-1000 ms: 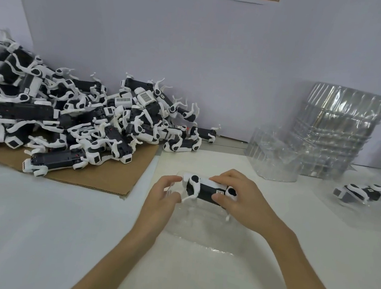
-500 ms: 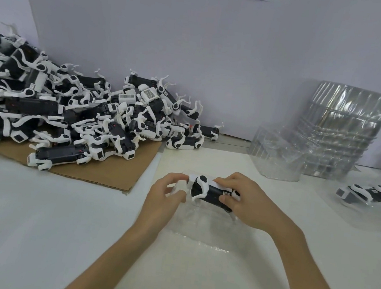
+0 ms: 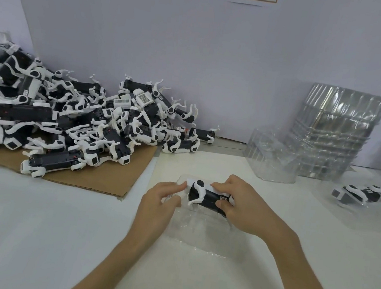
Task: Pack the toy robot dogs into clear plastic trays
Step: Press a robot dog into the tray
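Right hand (image 3: 247,209) grips toy robot dog (image 3: 207,196), left hand (image 3: 157,203) pinches clear tray (image 3: 198,236)

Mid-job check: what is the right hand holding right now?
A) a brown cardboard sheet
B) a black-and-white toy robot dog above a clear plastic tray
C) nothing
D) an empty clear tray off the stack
B: the right hand grips the black-and-white toy robot dog by its body above the clear plastic tray, whose left rim the left hand holds.
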`<act>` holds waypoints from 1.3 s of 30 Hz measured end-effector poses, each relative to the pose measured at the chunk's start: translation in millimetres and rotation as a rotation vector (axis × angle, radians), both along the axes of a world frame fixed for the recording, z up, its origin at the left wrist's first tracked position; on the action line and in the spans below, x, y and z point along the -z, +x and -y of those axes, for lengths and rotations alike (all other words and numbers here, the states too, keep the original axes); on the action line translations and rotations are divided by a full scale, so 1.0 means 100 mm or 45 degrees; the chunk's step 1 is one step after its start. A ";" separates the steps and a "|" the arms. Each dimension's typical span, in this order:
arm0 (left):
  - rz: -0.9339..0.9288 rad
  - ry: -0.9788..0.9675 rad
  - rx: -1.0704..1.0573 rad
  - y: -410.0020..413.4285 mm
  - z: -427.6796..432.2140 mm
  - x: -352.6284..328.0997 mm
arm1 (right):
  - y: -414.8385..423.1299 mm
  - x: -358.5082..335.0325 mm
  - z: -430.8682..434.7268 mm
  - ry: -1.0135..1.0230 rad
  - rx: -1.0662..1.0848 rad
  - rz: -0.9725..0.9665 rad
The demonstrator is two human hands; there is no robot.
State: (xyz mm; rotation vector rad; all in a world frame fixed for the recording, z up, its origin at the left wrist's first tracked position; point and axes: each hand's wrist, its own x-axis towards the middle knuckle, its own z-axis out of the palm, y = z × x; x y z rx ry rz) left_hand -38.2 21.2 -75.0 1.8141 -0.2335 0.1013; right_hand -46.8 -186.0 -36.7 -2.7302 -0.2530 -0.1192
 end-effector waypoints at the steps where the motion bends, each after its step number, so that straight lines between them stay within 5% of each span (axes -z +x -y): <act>1: 0.004 0.023 0.003 0.01 0.01 0.01 | 0.00 0.00 -0.01 -0.005 0.003 -0.001; 19: 0.055 0.206 -0.087 0.00 0.03 0.09 | -0.04 -0.08 -0.29 -0.232 0.139 -0.104; 27: -0.075 0.003 -0.082 0.06 0.01 0.05 | -0.02 0.06 -0.04 0.618 0.184 0.389; 30: -0.259 0.138 -0.130 0.06 -0.03 0.05 | -0.04 0.00 0.05 0.799 0.237 0.524; 35: -0.247 0.356 -0.100 0.04 -0.03 0.07 | 0.01 0.10 0.25 0.320 0.605 -0.148; 39: -0.236 0.030 -0.064 0.07 -0.06 0.07 | 0.02 0.12 0.27 0.571 0.583 -0.209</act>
